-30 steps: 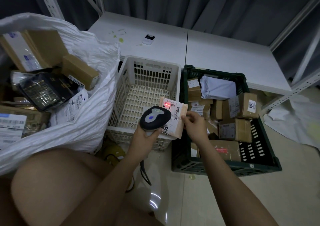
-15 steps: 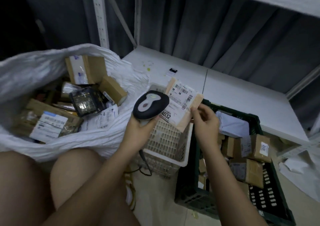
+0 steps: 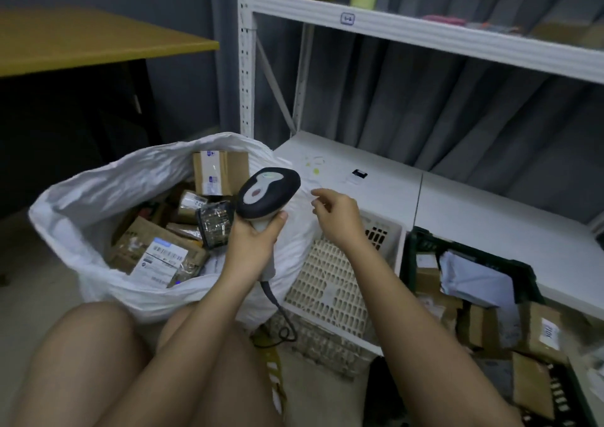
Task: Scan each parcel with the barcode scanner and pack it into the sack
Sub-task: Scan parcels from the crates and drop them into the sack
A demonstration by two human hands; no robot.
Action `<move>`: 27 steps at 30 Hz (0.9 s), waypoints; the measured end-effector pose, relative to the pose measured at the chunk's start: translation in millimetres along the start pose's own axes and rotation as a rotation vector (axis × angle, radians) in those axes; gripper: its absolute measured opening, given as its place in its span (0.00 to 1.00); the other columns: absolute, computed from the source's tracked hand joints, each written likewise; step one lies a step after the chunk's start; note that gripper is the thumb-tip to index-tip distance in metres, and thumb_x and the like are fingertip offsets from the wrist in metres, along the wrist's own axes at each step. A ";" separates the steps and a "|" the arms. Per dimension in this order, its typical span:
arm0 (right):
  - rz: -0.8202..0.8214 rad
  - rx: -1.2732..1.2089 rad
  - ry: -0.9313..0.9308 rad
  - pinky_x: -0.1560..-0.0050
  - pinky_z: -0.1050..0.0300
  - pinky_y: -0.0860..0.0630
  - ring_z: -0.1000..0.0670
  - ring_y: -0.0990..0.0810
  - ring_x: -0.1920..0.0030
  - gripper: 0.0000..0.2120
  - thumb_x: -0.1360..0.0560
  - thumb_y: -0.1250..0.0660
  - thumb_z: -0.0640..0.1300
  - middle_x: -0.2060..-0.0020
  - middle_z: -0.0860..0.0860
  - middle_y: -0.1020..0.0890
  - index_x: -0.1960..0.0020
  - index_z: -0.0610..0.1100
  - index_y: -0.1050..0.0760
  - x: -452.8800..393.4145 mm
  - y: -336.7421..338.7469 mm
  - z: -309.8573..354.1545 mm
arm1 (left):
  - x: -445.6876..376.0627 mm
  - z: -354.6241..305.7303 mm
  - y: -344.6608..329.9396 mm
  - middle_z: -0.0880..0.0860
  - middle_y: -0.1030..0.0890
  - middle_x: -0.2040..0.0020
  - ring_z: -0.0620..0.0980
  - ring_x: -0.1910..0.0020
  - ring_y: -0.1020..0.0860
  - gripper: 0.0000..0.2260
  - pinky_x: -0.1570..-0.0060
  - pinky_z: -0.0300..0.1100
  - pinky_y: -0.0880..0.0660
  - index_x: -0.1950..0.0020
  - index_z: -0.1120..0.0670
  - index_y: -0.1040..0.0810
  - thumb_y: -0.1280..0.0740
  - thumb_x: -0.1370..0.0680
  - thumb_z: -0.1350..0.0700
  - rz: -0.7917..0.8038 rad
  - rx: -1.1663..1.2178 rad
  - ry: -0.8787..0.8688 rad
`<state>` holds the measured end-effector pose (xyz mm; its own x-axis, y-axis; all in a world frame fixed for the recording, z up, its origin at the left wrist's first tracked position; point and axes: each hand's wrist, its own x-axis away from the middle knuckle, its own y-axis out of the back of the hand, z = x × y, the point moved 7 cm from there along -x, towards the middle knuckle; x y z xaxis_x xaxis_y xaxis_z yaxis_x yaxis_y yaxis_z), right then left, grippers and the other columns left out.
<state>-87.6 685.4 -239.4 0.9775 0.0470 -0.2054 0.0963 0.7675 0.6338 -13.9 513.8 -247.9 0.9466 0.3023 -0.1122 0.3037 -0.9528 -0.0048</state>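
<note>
Left hand (image 3: 258, 230) clamped on scanner (image 3: 268, 194) grip; right hand (image 3: 336, 217) empty, fingers loose. Parcels (image 3: 483, 325) look light, stiff; I'd pinch the edges.

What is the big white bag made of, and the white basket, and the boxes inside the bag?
The sack looks like thin, crinkly plastic, maybe woven: it creases and sags softly. The white basket seems to be hard moulded plastic, with a stiff grid of slots. The boxes in the sack look like brown cardboard, matt, with paper labels and shiny tape.
</note>
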 end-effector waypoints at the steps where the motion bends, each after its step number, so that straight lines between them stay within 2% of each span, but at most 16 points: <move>1: -0.032 -0.016 -0.011 0.42 0.55 0.24 0.50 0.19 0.47 0.14 0.20 0.38 0.40 0.44 0.47 0.18 0.36 0.42 0.22 8.8 9.6 -11.1 | 3.2 2.6 -7.1 0.52 0.21 0.38 0.51 0.38 0.24 0.24 0.36 0.56 0.28 0.32 0.55 0.27 0.27 0.26 0.53 0.023 0.000 0.006; 4: -0.110 -0.048 -0.105 0.44 0.56 0.24 0.50 0.20 0.46 0.12 0.20 0.37 0.40 0.45 0.47 0.17 0.38 0.42 0.21 43.0 45.1 -61.6 | 17.8 13.0 -38.4 0.53 0.21 0.39 0.53 0.40 0.23 0.22 0.38 0.57 0.26 0.33 0.55 0.27 0.28 0.26 0.54 0.116 0.008 0.029; 7: -0.172 -0.041 -0.259 0.47 0.59 0.26 0.49 0.21 0.47 0.11 0.20 0.37 0.40 0.45 0.46 0.18 0.39 0.41 0.22 86.6 80.6 -129.4 | 37.8 26.0 -79.6 0.52 0.23 0.37 0.50 0.38 0.25 0.23 0.35 0.53 0.28 0.32 0.55 0.29 0.28 0.25 0.55 0.237 -0.003 0.066; 11: -0.251 0.024 -0.476 0.47 0.53 0.23 0.46 0.20 0.47 0.09 0.21 0.35 0.38 0.48 0.44 0.17 0.43 0.40 0.20 153.5 118.4 -218.4 | 68.7 54.4 -128.8 0.53 0.22 0.37 0.53 0.38 0.24 0.24 0.35 0.55 0.28 0.32 0.54 0.28 0.27 0.27 0.54 0.363 -0.035 0.132; 14: -0.201 0.067 -0.634 0.52 0.58 0.27 0.46 0.20 0.47 0.10 0.22 0.35 0.39 0.48 0.45 0.17 0.42 0.42 0.20 196.5 125.3 -271.4 | 89.4 83.4 -159.0 0.55 0.20 0.40 0.54 0.41 0.22 0.24 0.38 0.57 0.26 0.34 0.55 0.26 0.26 0.28 0.53 0.441 -0.072 0.198; 16: -0.175 0.105 -0.700 0.58 0.61 0.27 0.49 0.19 0.53 0.10 0.22 0.35 0.39 0.48 0.44 0.17 0.43 0.42 0.20 216.7 125.5 -300.0 | 99.8 100.5 -174.6 0.54 0.20 0.40 0.53 0.41 0.22 0.25 0.39 0.56 0.25 0.33 0.55 0.27 0.26 0.28 0.52 0.483 -0.106 0.218; 18: -0.136 0.125 -0.759 0.66 0.71 0.30 0.56 0.23 0.62 0.10 0.22 0.36 0.36 0.50 0.42 0.17 0.43 0.37 0.21 230.7 122.0 -323.8 | 107.9 116.4 -186.1 0.55 0.20 0.40 0.53 0.41 0.22 0.24 0.39 0.52 0.25 0.32 0.55 0.27 0.26 0.27 0.54 0.515 -0.129 0.249; 19: -0.097 0.118 -0.792 0.67 0.73 0.31 0.56 0.23 0.63 0.09 0.22 0.36 0.35 0.51 0.40 0.17 0.44 0.35 0.21 235.2 117.7 -335.1 | 110.6 123.9 -191.1 0.56 0.20 0.41 0.55 0.42 0.22 0.24 0.40 0.53 0.24 0.33 0.56 0.27 0.27 0.27 0.54 0.522 -0.140 0.268; 20: -0.048 0.111 -0.817 0.64 0.71 0.30 0.53 0.22 0.60 0.08 0.22 0.35 0.34 0.50 0.39 0.18 0.45 0.34 0.21 237.7 112.0 -344.7 | 112.7 131.6 -196.3 0.58 0.20 0.42 0.57 0.43 0.22 0.22 0.41 0.54 0.24 0.34 0.56 0.26 0.27 0.27 0.54 0.532 -0.150 0.282; 21: 0.005 0.106 -0.840 0.58 0.66 0.27 0.48 0.21 0.54 0.06 0.23 0.34 0.35 0.50 0.39 0.18 0.49 0.36 0.20 239.1 104.3 -356.7 | 114.3 138.2 -201.2 0.58 0.20 0.43 0.57 0.44 0.21 0.20 0.42 0.54 0.23 0.36 0.54 0.25 0.28 0.26 0.56 0.540 -0.162 0.296; 22: 0.055 0.113 -0.846 0.52 0.58 0.26 0.44 0.21 0.50 0.03 0.23 0.33 0.37 0.49 0.40 0.18 0.54 0.40 0.19 238.2 96.5 -366.0 | 115.4 144.5 -205.0 0.57 0.19 0.44 0.56 0.45 0.21 0.17 0.43 0.52 0.23 0.37 0.52 0.24 0.28 0.26 0.58 0.541 -0.165 0.312; 24: 0.128 0.144 -0.861 0.47 0.53 0.24 0.42 0.21 0.47 0.05 0.24 0.30 0.41 0.47 0.41 0.18 0.58 0.48 0.22 235.2 83.3 -386.9 | 114.9 158.4 -210.4 0.55 0.19 0.45 0.55 0.45 0.21 0.17 0.43 0.51 0.23 0.38 0.52 0.25 0.28 0.26 0.59 0.535 -0.166 0.344; 25: 0.162 0.168 -0.860 0.46 0.51 0.23 0.42 0.21 0.47 0.02 0.25 0.30 0.42 0.46 0.42 0.18 0.55 0.48 0.21 232.9 76.9 -398.2 | 114.2 165.7 -212.2 0.55 0.20 0.43 0.55 0.44 0.21 0.19 0.41 0.53 0.24 0.36 0.54 0.25 0.28 0.26 0.58 0.534 -0.175 0.359; 27: 0.240 0.221 -0.837 0.42 0.50 0.25 0.40 0.22 0.45 0.08 0.24 0.32 0.41 0.44 0.41 0.19 0.46 0.43 0.20 223.7 62.9 -417.7 | 113.1 179.3 -214.9 0.54 0.20 0.42 0.53 0.43 0.21 0.22 0.40 0.55 0.24 0.34 0.55 0.26 0.27 0.27 0.57 0.541 -0.185 0.389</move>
<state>58.8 1011.2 -556.9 0.7843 -0.3571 0.5073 -0.1790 0.6526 0.7362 8.4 747.4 -437.8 0.9297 -0.1928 0.3140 -0.2416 -0.9624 0.1244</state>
